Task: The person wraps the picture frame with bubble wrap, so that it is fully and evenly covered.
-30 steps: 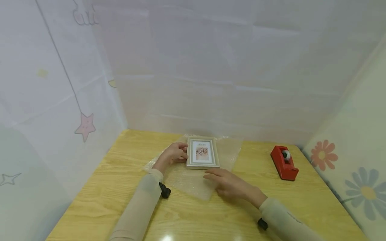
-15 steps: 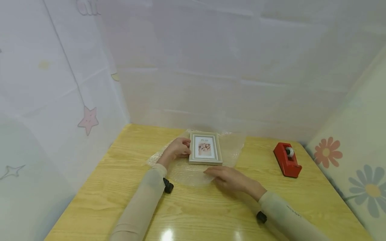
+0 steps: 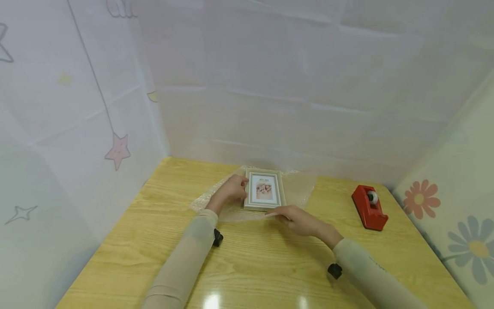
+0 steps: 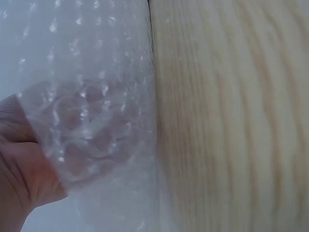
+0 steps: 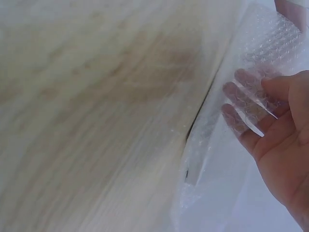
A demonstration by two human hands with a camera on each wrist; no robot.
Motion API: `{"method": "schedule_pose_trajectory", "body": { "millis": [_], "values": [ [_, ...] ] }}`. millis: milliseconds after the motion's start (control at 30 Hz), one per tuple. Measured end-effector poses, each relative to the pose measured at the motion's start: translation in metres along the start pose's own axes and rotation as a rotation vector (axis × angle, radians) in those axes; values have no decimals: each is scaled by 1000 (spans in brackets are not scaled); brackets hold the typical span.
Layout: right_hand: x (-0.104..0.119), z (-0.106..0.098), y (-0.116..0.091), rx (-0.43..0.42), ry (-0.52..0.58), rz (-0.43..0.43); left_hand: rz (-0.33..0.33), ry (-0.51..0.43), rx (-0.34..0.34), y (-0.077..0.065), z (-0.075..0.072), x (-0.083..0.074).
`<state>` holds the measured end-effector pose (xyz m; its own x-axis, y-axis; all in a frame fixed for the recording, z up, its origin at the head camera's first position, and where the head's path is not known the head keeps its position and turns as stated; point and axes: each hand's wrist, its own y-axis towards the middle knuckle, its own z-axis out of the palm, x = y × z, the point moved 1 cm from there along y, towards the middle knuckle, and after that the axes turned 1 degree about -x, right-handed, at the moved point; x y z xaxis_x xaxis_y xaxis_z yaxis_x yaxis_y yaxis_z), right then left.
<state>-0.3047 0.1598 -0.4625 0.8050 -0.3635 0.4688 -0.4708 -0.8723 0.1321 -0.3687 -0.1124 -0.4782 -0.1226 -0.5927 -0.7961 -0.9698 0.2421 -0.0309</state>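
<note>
A picture frame (image 3: 264, 189) with a pale border and a floral print lies face up on a sheet of clear bubble wrap (image 3: 299, 187). My left hand (image 3: 233, 188) holds the frame by its left edge with bent fingers; in the left wrist view, bubble wrap (image 4: 96, 48) covers much of that hand. At the frame's near edge, my right hand (image 3: 299, 219) pinches the near part of the wrap and keeps it slightly raised. The right wrist view has the thumb over the sheet, and the other fingers (image 5: 246, 96) show through it.
A red tape dispenser (image 3: 369, 209) with a roll of tape stands on the wooden table (image 3: 247, 266), right of the wrap. Printed fabric walls (image 3: 270, 128) enclose the table at the back and both sides.
The wrap's near corner, flat on the table a second ago, has been lifted and drawn toward the frame by my right hand. My left hand stays at the frame's left edge.
</note>
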Motion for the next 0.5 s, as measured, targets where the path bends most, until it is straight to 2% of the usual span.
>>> {"method": "schedule_pose_trajectory", "body": {
  "millis": [100, 233, 300, 367, 500],
  "values": [
    [-3, -2, 1, -17, 32, -9, 23, 54, 27, -3, -1, -1],
    [-7, -7, 3, -43, 60, 11, 27, 67, 55, -9, -2, -2],
    [-9, -10, 5, -55, 73, 39, 25, 43, 61, -11, -3, -3],
    [-10, -14, 6, -62, 91, 72, 44, 60, 47, -11, -5, -4],
    [-13, -19, 10, -53, 115, 120, 113, 106, -2, -2, -9, -3]
  ]
}}
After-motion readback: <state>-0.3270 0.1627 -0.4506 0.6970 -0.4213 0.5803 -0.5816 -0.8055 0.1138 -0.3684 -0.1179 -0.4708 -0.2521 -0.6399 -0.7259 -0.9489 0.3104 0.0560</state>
